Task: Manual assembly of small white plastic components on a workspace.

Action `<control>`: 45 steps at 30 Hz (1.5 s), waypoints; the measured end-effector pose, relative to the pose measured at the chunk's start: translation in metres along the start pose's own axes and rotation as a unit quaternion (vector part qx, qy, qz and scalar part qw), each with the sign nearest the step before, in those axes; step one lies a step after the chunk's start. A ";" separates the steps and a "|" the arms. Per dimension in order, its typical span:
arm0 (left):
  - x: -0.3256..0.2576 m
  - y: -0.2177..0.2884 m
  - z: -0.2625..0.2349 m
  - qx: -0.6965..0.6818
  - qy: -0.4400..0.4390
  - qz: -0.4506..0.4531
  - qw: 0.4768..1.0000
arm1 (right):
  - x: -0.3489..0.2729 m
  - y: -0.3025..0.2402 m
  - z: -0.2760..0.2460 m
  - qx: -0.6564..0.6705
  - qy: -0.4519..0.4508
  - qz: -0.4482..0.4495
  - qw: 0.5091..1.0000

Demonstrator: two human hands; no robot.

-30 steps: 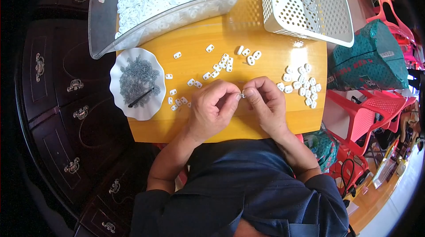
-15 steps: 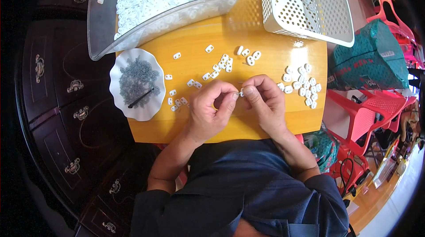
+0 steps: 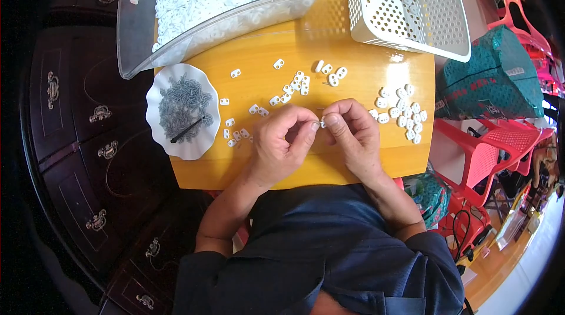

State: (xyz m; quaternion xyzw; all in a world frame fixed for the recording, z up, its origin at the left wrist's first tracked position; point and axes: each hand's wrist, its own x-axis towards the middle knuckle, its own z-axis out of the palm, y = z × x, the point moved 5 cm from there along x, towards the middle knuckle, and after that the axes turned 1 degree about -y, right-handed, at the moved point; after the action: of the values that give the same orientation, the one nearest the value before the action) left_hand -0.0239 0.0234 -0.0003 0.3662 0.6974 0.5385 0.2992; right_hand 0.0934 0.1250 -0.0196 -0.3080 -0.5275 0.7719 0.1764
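Both hands meet over the table, thumbs and forefingers pinched at fingertip level. My right hand [image 3: 354, 135] is closed on a small white plastic piece [image 3: 322, 124], of which only a bit shows. My left hand [image 3: 282, 141] pinches at the same piece from the other side; whether its fingertips hold a further tiny part is hidden. Left of the hands lie several loose white two-hole plastic pieces [image 3: 244, 133], with a cluster of similar pieces [image 3: 304, 81] beyond. To the right is a group of rounded white two-hole pieces [image 3: 402, 105].
A white scalloped bowl [image 3: 154, 97] holds small grey spring-like parts [image 3: 176, 100] and a dark stick [image 3: 187, 131]. At the back stand a clear bin [image 3: 138, 38] full of white pieces and a perforated white basket [image 3: 450, 38]. A teal bag [image 3: 488, 74] and red chairs [image 3: 477, 150] are at right.
The hands stay almost in place, with only a very slight shift of the fingertips around the small white piece. The pieces on the table look unmoved.
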 end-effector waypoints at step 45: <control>0.011 0.001 -0.004 0.055 0.010 0.039 0.998 | 0.004 0.003 -0.006 -0.082 0.012 -0.042 0.996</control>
State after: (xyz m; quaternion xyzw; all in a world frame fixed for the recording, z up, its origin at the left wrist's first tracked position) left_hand -0.0330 0.0307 0.0017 0.4030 0.7141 0.5145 0.2507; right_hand 0.0943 0.1305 -0.0253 -0.3083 -0.5995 0.7142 0.1885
